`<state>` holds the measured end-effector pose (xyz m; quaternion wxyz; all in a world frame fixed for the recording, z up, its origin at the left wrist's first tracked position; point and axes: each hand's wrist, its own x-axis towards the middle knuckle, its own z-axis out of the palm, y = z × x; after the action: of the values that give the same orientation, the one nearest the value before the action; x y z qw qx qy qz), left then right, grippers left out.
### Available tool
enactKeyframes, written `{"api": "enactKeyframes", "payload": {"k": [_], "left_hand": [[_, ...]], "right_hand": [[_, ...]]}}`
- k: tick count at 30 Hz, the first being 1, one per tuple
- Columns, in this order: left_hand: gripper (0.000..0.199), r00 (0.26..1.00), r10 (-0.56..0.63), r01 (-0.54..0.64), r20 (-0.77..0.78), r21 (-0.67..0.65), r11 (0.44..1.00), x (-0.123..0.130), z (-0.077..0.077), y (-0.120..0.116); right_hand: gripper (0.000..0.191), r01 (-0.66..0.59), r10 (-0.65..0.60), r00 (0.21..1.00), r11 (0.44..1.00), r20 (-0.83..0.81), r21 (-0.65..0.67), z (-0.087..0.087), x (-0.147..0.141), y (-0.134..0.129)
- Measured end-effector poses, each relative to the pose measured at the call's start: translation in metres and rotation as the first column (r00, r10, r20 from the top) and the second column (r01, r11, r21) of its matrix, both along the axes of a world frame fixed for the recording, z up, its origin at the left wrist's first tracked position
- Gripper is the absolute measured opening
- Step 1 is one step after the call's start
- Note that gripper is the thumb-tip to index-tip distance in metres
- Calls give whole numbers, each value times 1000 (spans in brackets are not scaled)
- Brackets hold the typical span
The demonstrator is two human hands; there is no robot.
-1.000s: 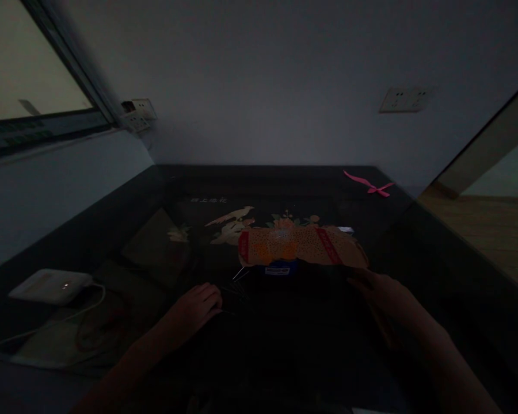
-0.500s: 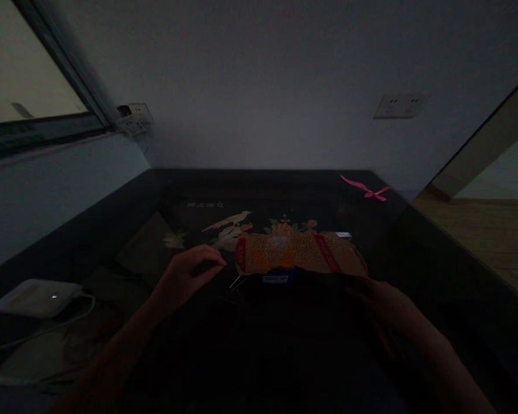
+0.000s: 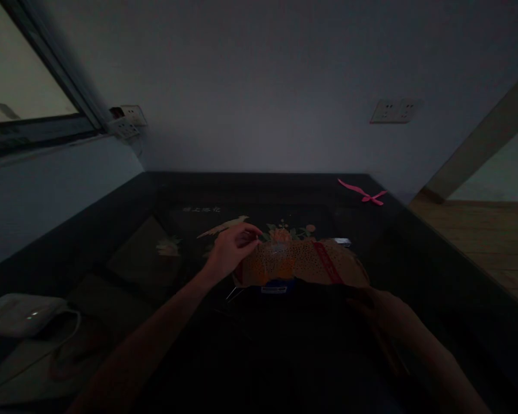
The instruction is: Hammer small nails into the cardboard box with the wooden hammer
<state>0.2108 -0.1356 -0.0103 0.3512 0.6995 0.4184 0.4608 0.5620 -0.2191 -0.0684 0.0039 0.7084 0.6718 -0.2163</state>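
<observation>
A brown, dark-speckled package (image 3: 302, 261) with red bands lies across the middle of the dark, glossy table. An orange patch and a blue label (image 3: 276, 286) show at its front. My left hand (image 3: 233, 247) is over its far left corner, thumb and forefinger brought together; anything between them is too small to make out. At the right end, my right hand (image 3: 386, 307) grips the package's near corner, its fingers partly lost in the dark. Thin shiny wire-like pieces (image 3: 233, 293) lie by the package's left end. Just behind it is a small silvery-white strip (image 3: 342, 241).
A pink ribbon (image 3: 371, 199) lies at the table's far right. On the left are a white device (image 3: 21, 313) with a cable and a pale sheet (image 3: 21, 374). The wall (image 3: 259, 86) rises behind the table, carrying sockets (image 3: 395, 110).
My left hand has moved right and away from me, from beside the package to over its far left corner. The right hand stays at the right end. The view has shifted slightly.
</observation>
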Motion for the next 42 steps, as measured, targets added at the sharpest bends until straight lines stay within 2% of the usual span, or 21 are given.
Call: {"api": "enactKeyframes", "payload": {"k": [4, 10, 18, 23, 28, 32, 35, 38, 42], "left_hand": [[15, 998, 18, -14, -56, 76, 997, -2, -8, 1], [14, 992, 26, -12, -125, 111, 994, -2, -9, 0], [16, 992, -2, 12, -126, 81, 997, 3, -12, 1], [8, 984, 10, 12, -178, 123, 992, 3, -14, 1], [10, 956, 53, -14, -290, 134, 991, 3, -13, -2], [9, 964, 53, -16, -260, 144, 989, 5, -10, -6], [8, 968, 66, -33, -240, 139, 990, 6, -9, -9], [9, 964, 76, -39, -255, 147, 988, 6, -9, -9], [10, 956, 84, -39, -281, 162, 986, 4, -11, -7]], "right_hand": [[34, -8, 8, 1000, 1000, -14, -4, 0, 0, 0], [32, -12, 12, 998, 1000, 61, 7, 3, -4, -3], [32, 21, -17, 982, 1000, 186, -20, 11, -8, -6], [34, -2, -18, 985, 994, 174, 110, 6, 9, 2], [50, 12, -14, 1000, 988, 13, 153, -2, 34, 19], [53, 112, -53, 952, 977, -302, 180, 5, 38, 24], [48, 231, -150, 863, 966, -482, 113, 20, 32, 19], [47, 332, -274, 768, 943, -579, -6, 42, 21, 9], [57, 326, -261, 616, 943, -744, -62, 77, 7, -4]]}}
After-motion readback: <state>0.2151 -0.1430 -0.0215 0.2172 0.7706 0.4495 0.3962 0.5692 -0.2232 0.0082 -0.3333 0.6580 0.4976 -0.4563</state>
